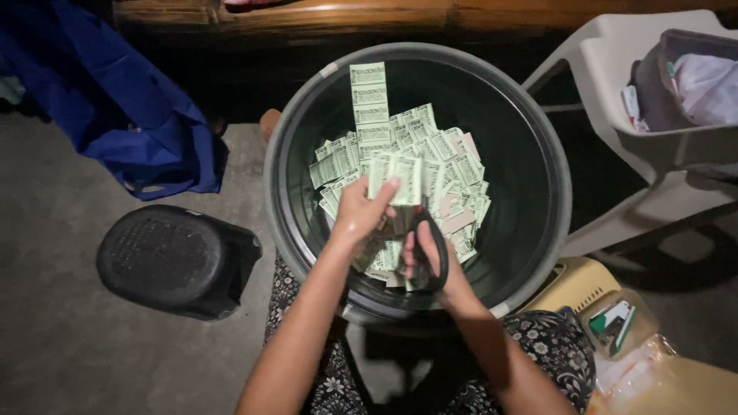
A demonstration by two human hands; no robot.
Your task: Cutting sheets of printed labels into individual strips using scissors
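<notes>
The left hand [360, 211] pinched a strip [400, 175] of green slips above the tub [538, 154], so cut pieces fell onto the pile [453, 165] inside. The right hand [430, 257] gripped black scissors [440, 250] just below the strip.

Left hand [360, 211] raised, fingers pinched, right hand [430, 257] seemingly curled

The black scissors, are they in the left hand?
No, the right hand holds the black scissors; the left hand holds paper slips.
</notes>
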